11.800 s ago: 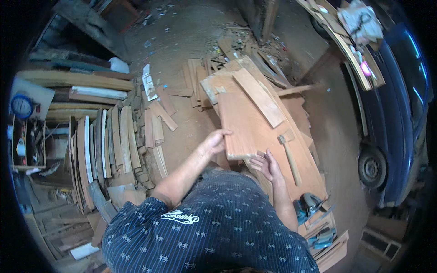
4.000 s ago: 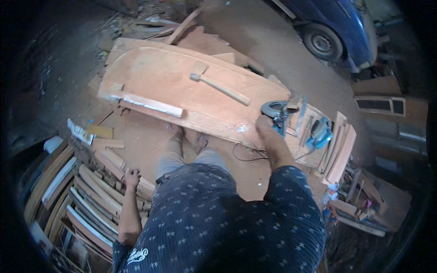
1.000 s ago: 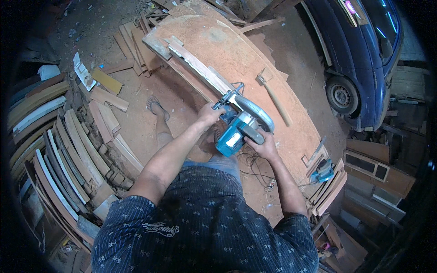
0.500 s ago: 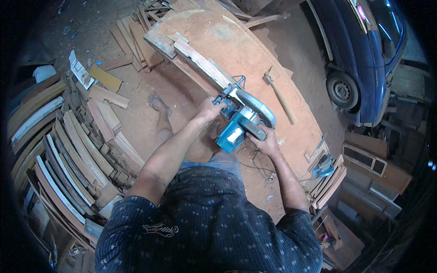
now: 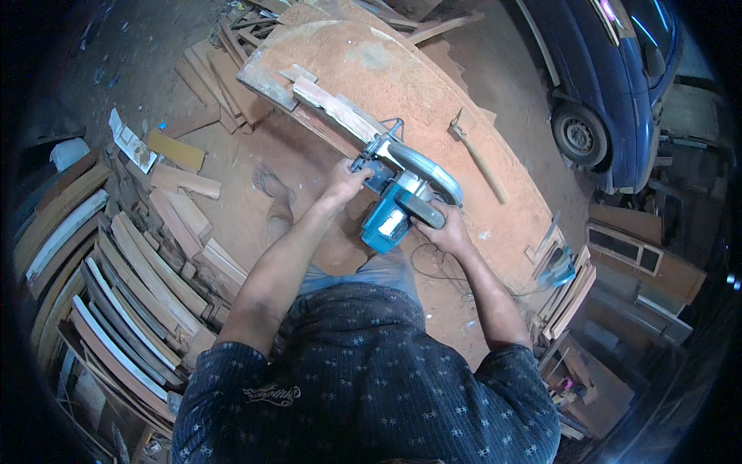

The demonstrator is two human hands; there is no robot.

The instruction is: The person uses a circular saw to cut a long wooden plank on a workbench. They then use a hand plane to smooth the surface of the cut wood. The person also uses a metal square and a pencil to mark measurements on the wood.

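A teal circular saw [image 5: 390, 216] with a silver blade guard rests at the near edge of a dust-covered plywood top [image 5: 402, 93], over a narrow board [image 5: 336, 110]. My left hand [image 5: 345, 179] is closed on the front of the saw, by its metal base. My right hand [image 5: 446, 226] grips the saw's rear handle. A hammer-like tool [image 5: 479, 158] with a long wooden handle lies to the saw's right. A second teal power tool [image 5: 558, 269] sits at the top's near right end, with a cord running from it.
Stacked boards [image 5: 135, 286] fill the left, and offcuts [image 5: 185, 178] lie on the floor above them. A blue car [image 5: 618, 85] stands at the right, with old panels and a frame [image 5: 626, 249] below it. My bare foot [image 5: 267, 182] and a dangling cord are below the top.
The long board held at first is gone from my hands; both now hold the saw. Over the last second the saw and hands have shifted slightly up and left in view.
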